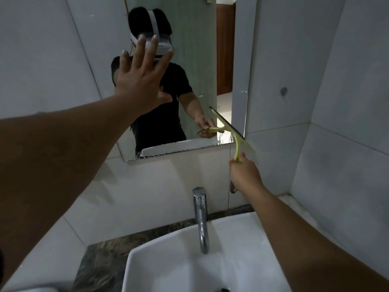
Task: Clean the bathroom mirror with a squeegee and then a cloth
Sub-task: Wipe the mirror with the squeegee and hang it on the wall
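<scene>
The bathroom mirror (197, 60) hangs on the tiled wall above the sink. My left hand (141, 81) is raised in front of its left part, palm toward the glass, fingers spread, holding nothing. My right hand (244, 175) grips the handle of a yellow-green squeegee (231, 131), whose blade lies slanted against the mirror's lower right corner. The mirror reflects a person in a black shirt and the squeegee. No cloth is in view.
A white sink (168, 260) with a chrome tap (201, 218) stands below, set on a dark stone counter (101, 262). Grey tiled walls close in on the left and right; the right wall (336, 123) forms a corner near the mirror's edge.
</scene>
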